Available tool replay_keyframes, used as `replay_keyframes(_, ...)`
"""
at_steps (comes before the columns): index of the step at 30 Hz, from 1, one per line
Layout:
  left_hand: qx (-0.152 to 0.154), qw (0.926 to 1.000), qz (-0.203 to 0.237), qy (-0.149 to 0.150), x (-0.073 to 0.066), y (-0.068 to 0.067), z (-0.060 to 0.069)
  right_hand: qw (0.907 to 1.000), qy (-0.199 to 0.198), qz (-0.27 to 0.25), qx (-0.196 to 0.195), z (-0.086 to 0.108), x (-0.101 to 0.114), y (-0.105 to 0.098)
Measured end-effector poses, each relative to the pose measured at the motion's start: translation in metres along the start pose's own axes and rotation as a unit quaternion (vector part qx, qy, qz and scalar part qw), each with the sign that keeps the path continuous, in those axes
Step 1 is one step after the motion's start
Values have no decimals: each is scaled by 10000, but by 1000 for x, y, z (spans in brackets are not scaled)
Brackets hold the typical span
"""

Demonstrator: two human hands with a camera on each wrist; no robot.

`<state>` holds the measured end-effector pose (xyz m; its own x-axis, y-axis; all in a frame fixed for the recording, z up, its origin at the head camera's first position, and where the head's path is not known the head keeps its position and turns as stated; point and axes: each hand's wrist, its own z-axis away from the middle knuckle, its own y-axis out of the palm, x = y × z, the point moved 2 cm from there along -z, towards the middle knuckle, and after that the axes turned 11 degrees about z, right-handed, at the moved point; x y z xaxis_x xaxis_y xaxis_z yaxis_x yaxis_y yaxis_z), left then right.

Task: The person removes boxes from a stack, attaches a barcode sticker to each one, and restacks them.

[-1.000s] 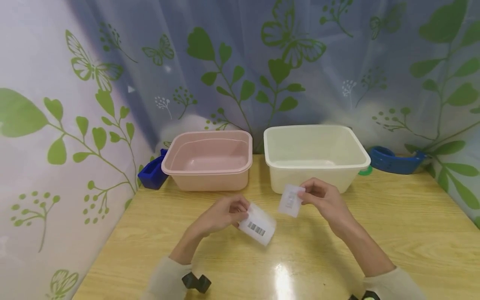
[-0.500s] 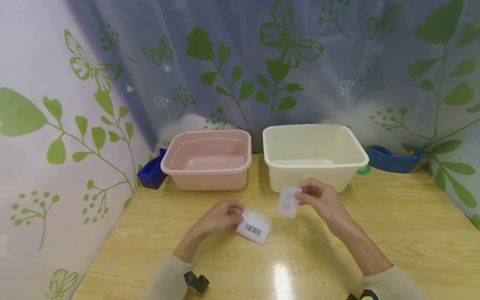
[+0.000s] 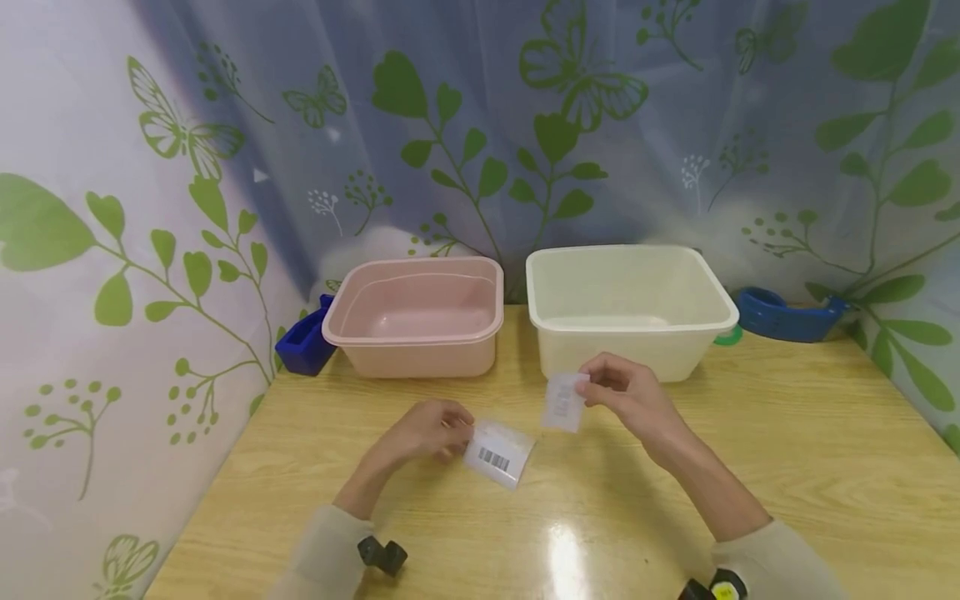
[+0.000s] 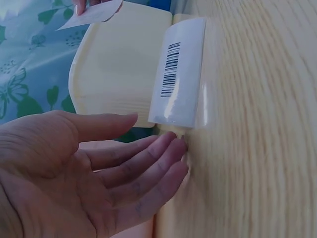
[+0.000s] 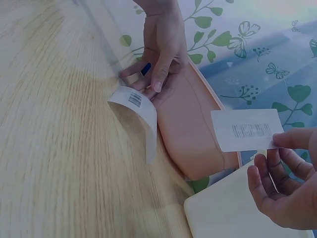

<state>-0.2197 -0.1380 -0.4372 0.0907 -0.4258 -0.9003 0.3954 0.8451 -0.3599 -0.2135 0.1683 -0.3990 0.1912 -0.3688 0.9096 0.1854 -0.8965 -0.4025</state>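
My left hand has its thumb and fingers spread apart. Just past its fingertips is a white barcode label, curved and low over the wood; in the left wrist view a gap separates label and fingers. Whether the whole label touches the table cannot be told. My right hand pinches a second, smaller white label by one edge between thumb and fingers. Printed bars show faintly on that label. It is held above the table, in front of the cream basin.
A pink basin stands at the back, left of the cream one. Beside it is a dark blue holder. A blue tape dispenser and a green round item are at the back right. A patterned curtain borders the wooden table.
The left fingers have loosened from the larger label, which has settled lower and slightly left. Both hands have drifted left, the right one still holding its label.
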Motion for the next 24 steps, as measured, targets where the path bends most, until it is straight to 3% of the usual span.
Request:
replay_keyframes(7,-493,9942,-815,500,-10,-7,2,9986,23,-516,81,-11,6,10)
replay_keyframes(10,-476,9940,-619,764,-15,-8,2,9973,29,-718,132,-19,9,19)
replay_keyframes(14,-6,9953,54,971,-22,-8,4,9964,18,-809,242,-28,16,35)
replay_keyframes(18,527,9935,669,753,-24,-7,5,9956,-87,-813,461,-32,25,51)
replay_keyframes(24,470,9936,917,465,-24,-8,6,9931,-296,-904,684,-35,33,70)
